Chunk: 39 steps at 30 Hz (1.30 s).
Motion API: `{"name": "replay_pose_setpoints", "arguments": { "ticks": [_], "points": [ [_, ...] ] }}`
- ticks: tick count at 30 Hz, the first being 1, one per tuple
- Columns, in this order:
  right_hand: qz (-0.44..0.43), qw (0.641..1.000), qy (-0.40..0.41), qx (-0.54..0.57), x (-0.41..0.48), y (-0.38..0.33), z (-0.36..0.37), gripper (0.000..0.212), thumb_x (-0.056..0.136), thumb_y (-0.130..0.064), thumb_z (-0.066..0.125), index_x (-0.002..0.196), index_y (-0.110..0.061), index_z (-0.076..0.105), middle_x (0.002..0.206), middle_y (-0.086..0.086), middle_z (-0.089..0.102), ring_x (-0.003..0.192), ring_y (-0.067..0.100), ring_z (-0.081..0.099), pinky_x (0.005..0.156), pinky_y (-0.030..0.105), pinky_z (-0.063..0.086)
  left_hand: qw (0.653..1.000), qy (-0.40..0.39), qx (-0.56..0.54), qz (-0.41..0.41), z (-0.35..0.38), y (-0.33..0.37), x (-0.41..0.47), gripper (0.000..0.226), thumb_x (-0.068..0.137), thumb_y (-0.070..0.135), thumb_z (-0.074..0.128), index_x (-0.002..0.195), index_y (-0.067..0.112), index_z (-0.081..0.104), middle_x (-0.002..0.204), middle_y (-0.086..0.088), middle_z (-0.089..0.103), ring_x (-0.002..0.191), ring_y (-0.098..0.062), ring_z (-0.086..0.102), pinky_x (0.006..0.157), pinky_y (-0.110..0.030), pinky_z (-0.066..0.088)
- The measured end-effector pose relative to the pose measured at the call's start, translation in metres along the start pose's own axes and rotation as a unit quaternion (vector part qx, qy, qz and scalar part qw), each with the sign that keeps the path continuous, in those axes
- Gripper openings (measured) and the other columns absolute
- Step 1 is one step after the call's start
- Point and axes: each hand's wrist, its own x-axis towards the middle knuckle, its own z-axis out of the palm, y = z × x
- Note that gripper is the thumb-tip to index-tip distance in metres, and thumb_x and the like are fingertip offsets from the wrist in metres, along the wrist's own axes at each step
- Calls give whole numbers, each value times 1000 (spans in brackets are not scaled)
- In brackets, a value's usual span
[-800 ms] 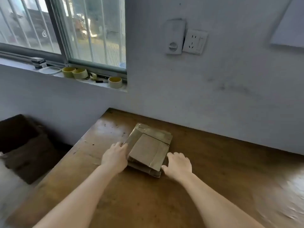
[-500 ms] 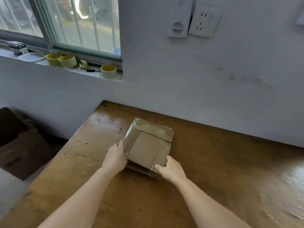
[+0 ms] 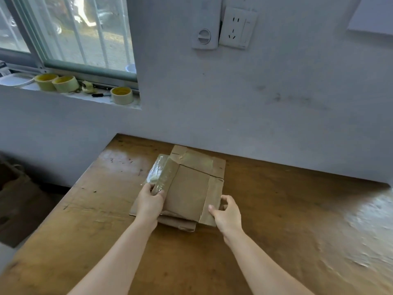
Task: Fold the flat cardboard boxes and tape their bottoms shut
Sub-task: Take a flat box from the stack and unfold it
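The lower boxes (image 3: 176, 225) are mostly hidden under the top box (image 3: 189, 188). The table (image 3: 276, 209) looks blurry on the right. The left hand (image 3: 150, 204) grips the top box's shiny left edge. The right hand (image 3: 226, 213) pinches its near right corner. The brown table meets a grey wall (image 3: 255, 103). Tape rolls (image 3: 122, 95) sit by the window.

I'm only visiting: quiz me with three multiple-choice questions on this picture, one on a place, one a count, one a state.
1. Where do the tape rolls sit? A table B windowsill C floor
2. How many tape rolls? A one B six C three
3. What is the left hand doing? A gripping the top box B hanging idle C holding a pen
Answers: B, they line the windowsill; C, three yellowish rolls show; A, its fingers wrap the box's taped edge.
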Motion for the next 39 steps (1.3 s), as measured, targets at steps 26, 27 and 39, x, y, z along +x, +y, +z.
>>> {"name": "replay_pose_setpoints", "arguments": {
  "ticks": [26, 27, 39],
  "points": [
    [-14, 995, 90, -49, 10, 125, -347, 85, 84, -66, 54, 148, -16, 29, 147, 10, 41, 128, 29, 46, 100, 46, 45, 939, -77, 202, 268, 264, -15, -255, 16, 92, 15, 61, 89, 29, 55, 88, 14, 63, 80, -5, 60, 57, -8, 40],
    [-32, 994, 102, -32, 11, 124, -354, 90, 81, -70, 54, 150, -19, 26, 152, 8, 33, 135, 29, 39, 103, 48, 40, 933, -85, 212, 277, 268, -16, -259, 16, 92, 15, 62, 89, 29, 56, 88, 15, 63, 80, -4, 60, 58, -7, 41],
    [18, 996, 67, 63, 25, 124, -382, 85, 67, -45, 69, 139, -17, 35, 129, 5, 47, 115, 25, 49, 95, 45, 48, 908, -266, 226, 232, 299, -22, -260, 36, 90, 31, 65, 121, 37, 48, 116, 18, 54, 106, -3, 53, 93, -20, 44]
  ]
}}
